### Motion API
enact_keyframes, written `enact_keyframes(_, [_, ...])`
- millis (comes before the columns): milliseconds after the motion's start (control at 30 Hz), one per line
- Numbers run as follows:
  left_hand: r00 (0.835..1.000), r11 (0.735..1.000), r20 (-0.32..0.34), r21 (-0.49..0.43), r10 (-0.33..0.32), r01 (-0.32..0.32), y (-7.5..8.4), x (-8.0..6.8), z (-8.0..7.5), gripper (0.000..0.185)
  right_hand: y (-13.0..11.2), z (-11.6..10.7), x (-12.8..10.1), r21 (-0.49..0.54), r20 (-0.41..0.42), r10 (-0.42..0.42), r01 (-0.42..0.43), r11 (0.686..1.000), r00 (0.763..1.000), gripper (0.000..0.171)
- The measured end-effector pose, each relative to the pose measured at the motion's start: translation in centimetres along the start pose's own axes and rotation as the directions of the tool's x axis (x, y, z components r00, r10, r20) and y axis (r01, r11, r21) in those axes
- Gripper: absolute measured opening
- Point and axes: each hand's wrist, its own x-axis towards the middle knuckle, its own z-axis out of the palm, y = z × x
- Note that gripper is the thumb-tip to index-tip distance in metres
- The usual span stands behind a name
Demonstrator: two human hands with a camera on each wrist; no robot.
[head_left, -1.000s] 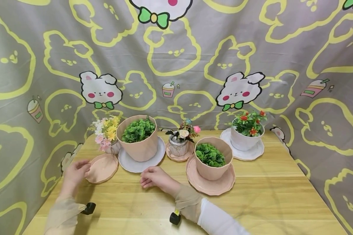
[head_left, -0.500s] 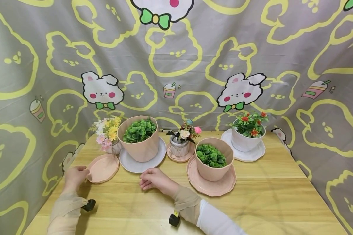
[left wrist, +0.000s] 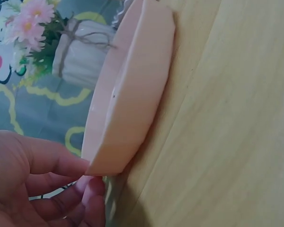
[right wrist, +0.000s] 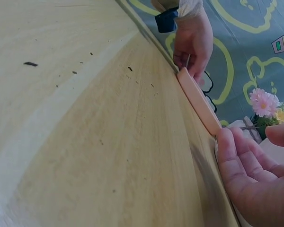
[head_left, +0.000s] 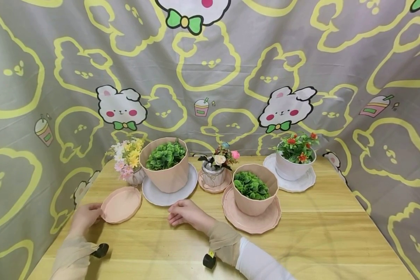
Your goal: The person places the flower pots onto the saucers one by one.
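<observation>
My left hand (head_left: 85,217) pinches the left rim of a shallow pink plant saucer (head_left: 121,205) between thumb and fingers. In the left wrist view the saucer (left wrist: 137,90) stands close over the wood; whether its held edge is raised I cannot tell. Nothing stands on it. Just behind it is a small pale pot (head_left: 136,177) with pink, white and yellow flowers. My right hand (head_left: 189,214) holds nothing, its fingers loosely bent, in front of the grey saucer (head_left: 154,196) under a large peach pot (head_left: 168,177) of green leaves.
Right of centre, a small flower pot (head_left: 212,175) stands on a pink saucer. A second peach pot (head_left: 255,206) sits on a larger pink saucer (head_left: 231,217). Far right is a white pot (head_left: 294,167) of red flowers on a white saucer (head_left: 308,182). A patterned curtain (head_left: 217,70) hangs behind.
My left hand has taken hold of the pink saucer's rim. The saucer has shifted slightly towards me and its face has tipped. My right hand stays nearly still.
</observation>
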Motion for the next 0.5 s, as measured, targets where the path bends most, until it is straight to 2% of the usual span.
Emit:
enact_keyframes(100, [1.000, 1.000, 0.015, -0.019, -0.010, 0.010, -0.2, -0.5, 0.0, 0.051, 0.0, -0.2, 0.0, -0.003, 0.000, -0.001, 0.001, 1.000, 1.000, 0.016])
enact_keyframes(300, [0.995, 0.993, 0.097, -0.108, -0.037, 0.047, -0.2, -1.6, 0.3, 0.052, 0.0, -0.3, 0.0, -0.005, 0.000, 0.004, -0.004, 1.000, 1.000, 0.016])
enact_keyframes(500, [0.981, 0.993, 0.189, -0.109, -0.034, 0.055, 0.2, -2.8, 0.7, 0.053, -0.3, -0.1, -0.2, -0.037, -0.001, 0.004, -0.004, 0.999, 1.000, 0.018])
